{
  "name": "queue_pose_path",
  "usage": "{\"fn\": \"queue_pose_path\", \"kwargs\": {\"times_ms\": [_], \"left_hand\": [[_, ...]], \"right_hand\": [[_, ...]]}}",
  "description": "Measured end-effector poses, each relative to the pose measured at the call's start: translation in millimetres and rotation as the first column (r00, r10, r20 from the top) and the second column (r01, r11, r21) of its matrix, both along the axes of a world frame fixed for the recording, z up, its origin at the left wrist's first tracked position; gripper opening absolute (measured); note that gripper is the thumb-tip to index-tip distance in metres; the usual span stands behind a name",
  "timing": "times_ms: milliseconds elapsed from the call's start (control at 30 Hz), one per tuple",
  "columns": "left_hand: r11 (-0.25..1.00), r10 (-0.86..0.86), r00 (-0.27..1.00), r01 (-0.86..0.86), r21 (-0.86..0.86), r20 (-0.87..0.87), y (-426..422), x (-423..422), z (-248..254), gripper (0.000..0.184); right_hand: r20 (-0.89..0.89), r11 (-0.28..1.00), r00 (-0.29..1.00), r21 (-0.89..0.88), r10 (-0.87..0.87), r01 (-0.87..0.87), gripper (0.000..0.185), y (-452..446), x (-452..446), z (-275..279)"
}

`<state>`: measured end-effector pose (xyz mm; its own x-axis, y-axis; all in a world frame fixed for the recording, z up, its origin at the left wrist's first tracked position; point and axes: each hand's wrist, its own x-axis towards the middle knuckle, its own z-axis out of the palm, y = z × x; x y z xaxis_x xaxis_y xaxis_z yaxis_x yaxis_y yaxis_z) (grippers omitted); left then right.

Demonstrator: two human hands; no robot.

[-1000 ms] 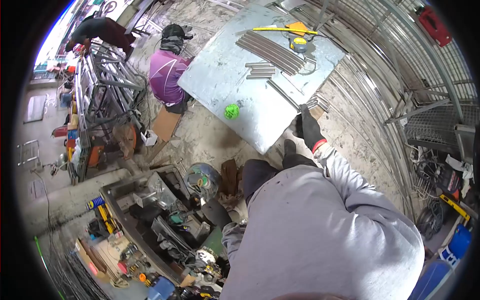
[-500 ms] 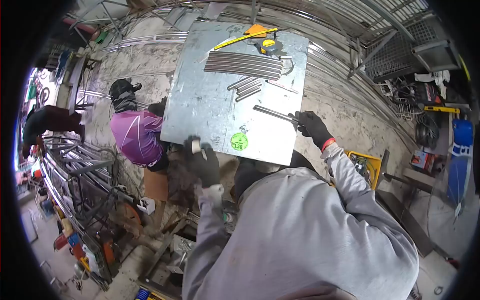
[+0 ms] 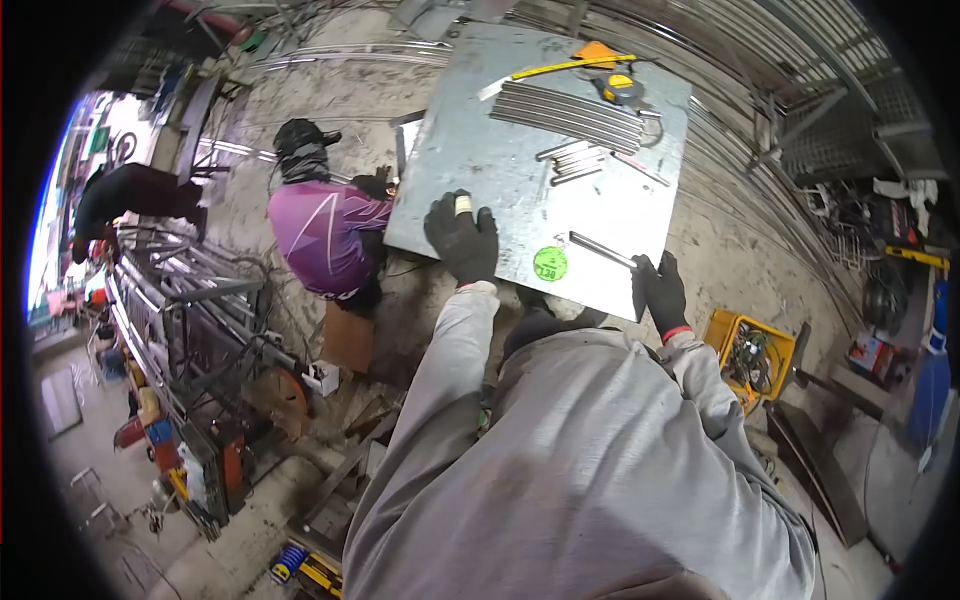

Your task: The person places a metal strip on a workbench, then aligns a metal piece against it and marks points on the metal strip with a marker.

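Observation:
My left hand (image 3: 461, 238), in a dark glove with pale tape on one finger, lies over the near left part of the metal tabletop (image 3: 450, 130), fingers apart and holding nothing. At the near right edge, my gloved right hand (image 3: 660, 292) is closed on the end of a thin metal bar (image 3: 601, 249), which points up and left across the surface. Between the hands is a round green sticker (image 3: 550, 264). Farther back lie short metal pieces (image 3: 577, 163), a row of longer bars (image 3: 567, 114), a yellow tape measure (image 3: 621, 89) and an orange triangular tool (image 3: 597, 54).
A person in a purple shirt (image 3: 318, 235) crouches at the table's left side. Another person (image 3: 135, 200) bends over farther left, near a stack of metal frames (image 3: 190, 310). A yellow crate (image 3: 752, 354) stands on the floor at right; long metal rods lie beyond the table.
My left hand has come up from the lower left onto the tabletop. My right hand keeps the bar near the right edge. The camera view has shifted.

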<state>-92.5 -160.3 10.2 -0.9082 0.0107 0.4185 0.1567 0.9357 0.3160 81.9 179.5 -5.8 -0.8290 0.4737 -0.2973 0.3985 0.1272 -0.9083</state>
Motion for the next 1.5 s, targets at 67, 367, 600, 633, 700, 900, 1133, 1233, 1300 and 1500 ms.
{"fn": "queue_pose_path", "kwargs": {"times_ms": [67, 367, 600, 633, 700, 900, 1133, 1233, 1300, 1500], "left_hand": [[1.000, -0.016, 1.000, 0.016, -0.001, -0.014, -0.7, -1.0, 3.7, 0.049], [0.999, 0.002, 0.995, -0.006, -0.041, -0.100, 1.2, -1.0, -3.3, 0.049], [1.000, -0.001, 0.999, 0.000, -0.022, -0.050, -0.3, -0.4, -3.4, 0.049], [1.000, 0.003, 0.999, -0.004, -0.027, -0.053, -0.6, -0.6, -5.0, 0.050], [0.999, 0.005, 0.998, -0.007, -0.032, -0.056, -0.3, -0.5, -4.6, 0.050], [0.999, 0.016, 0.997, -0.019, -0.040, -0.073, -0.5, -0.9, -8.3, 0.049], [0.999, -0.021, 0.996, 0.016, -0.050, -0.092, -2.2, -0.3, -11.1, 0.050], [0.998, -0.021, 0.999, 0.018, -0.057, -0.043, -3.0, -0.8, -9.9, 0.049], [0.997, -0.037, 0.998, 0.032, -0.070, -0.060, -3.5, -1.2, -13.1, 0.049], [1.000, -0.016, 0.999, 0.017, -0.024, 0.040, -2.6, 1.2, -11.9, 0.050]], "right_hand": [[0.064, 0.999, 0.998, -0.047, -0.014, 0.017, 0.036, -3.3, 1.9, 0.2], [0.101, 0.995, 0.990, -0.030, 0.103, -0.100, 0.046, 6.0, 10.6, 17.1], [0.241, 0.969, 0.961, 0.171, 0.136, -0.180, 0.054, 2.8, 14.7, 29.0], [0.235, 0.969, 0.963, 0.172, 0.133, -0.176, 0.056, 3.0, 15.7, 26.9], [0.244, 0.973, 0.960, 0.151, 0.135, -0.175, 0.057, 6.0, 17.5, 23.4], [0.242, 0.980, 0.958, 0.084, 0.153, -0.178, 0.059, 15.8, 25.8, 0.9], [0.119, 0.995, 0.989, -0.027, 0.094, -0.091, 0.057, 7.4, 21.4, 19.6], [0.179, 0.998, 0.983, 0.043, 0.045, -0.054, 0.066, 4.3, 16.0, 31.3], [0.201, 0.999, 0.980, 0.037, 0.011, -0.019, 0.067, 5.0, 15.5, 32.2], [0.145, 1.000, 0.989, 0.008, 0.014, -0.016, 0.055, 9.3, 20.0, 19.8]]}}
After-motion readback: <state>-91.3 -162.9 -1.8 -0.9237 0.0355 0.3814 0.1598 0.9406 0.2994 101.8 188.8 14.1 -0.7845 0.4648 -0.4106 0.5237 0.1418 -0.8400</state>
